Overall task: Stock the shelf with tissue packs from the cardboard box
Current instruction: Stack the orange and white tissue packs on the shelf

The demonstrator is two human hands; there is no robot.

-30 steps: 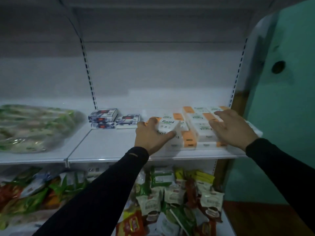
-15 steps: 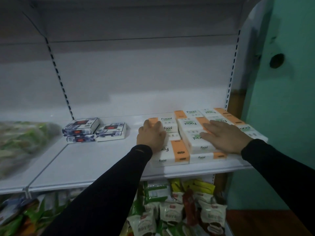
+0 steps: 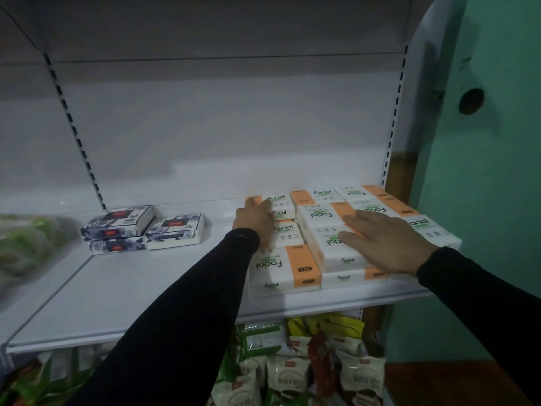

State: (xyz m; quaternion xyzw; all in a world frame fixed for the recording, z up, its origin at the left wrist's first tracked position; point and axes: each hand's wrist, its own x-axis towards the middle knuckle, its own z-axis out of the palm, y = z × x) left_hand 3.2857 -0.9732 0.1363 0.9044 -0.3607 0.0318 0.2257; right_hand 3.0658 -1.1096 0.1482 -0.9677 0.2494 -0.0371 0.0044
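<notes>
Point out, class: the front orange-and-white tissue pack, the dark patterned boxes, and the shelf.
front tissue pack (image 3: 281,266), head view: its top face.
dark patterned boxes (image 3: 120,219), head view: top box's lid.
shelf (image 3: 146,288), head view: bare white board.

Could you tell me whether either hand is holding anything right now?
Neither: the left hand and right hand rest flat on top of the tissue packs.

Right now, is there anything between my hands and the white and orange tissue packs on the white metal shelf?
Nothing visible. The left hand rests on the left side of the white and orange tissue packs, and the right hand lies flat on top of them. The white metal shelf bears both stacks.
</notes>
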